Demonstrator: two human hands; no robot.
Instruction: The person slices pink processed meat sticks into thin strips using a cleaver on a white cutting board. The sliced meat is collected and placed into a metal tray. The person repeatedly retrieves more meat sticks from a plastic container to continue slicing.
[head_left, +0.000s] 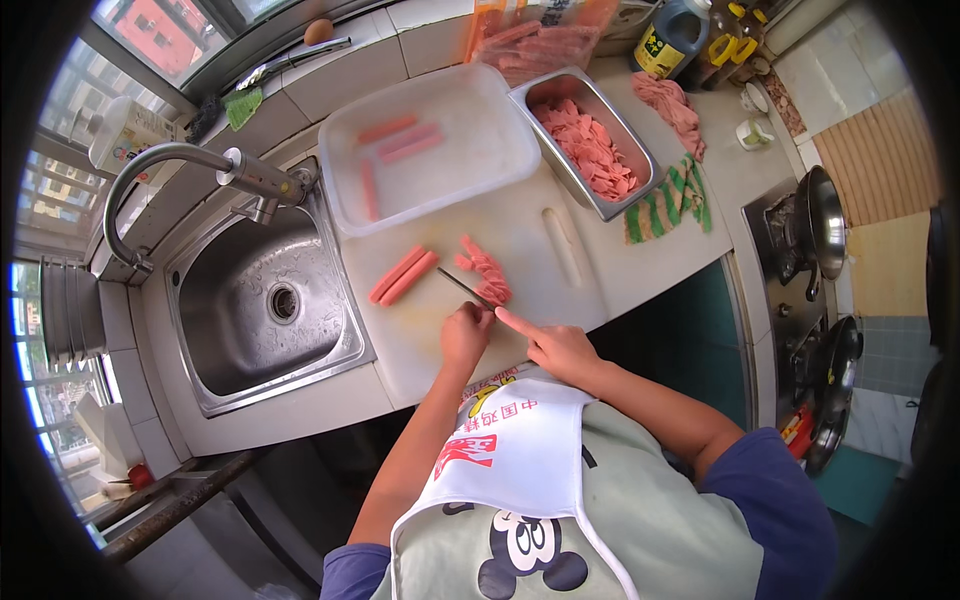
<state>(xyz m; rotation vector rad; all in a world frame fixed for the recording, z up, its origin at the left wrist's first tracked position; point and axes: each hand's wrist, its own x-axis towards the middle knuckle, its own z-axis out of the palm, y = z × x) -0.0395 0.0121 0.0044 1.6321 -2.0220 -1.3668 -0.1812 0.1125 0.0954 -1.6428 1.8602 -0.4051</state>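
My right hand grips a knife, its index finger stretched along the top. The blade, seen nearly edge-on, points away and to the left over a white cutting board. Curled close beside the blade is my left hand; whatever lies under its fingers is hidden. Just past the knife, thin pink sausage slices lie in a loose row. Two whole pink sausages rest side by side on the board, left of the blade. Several more sausages sit in a translucent plastic tub behind.
A steel pan of sausage slices stands right of the tub, near a striped cloth. The sink and its faucet are left. Behind is a sausage bag. A stove with a frying pan is right.
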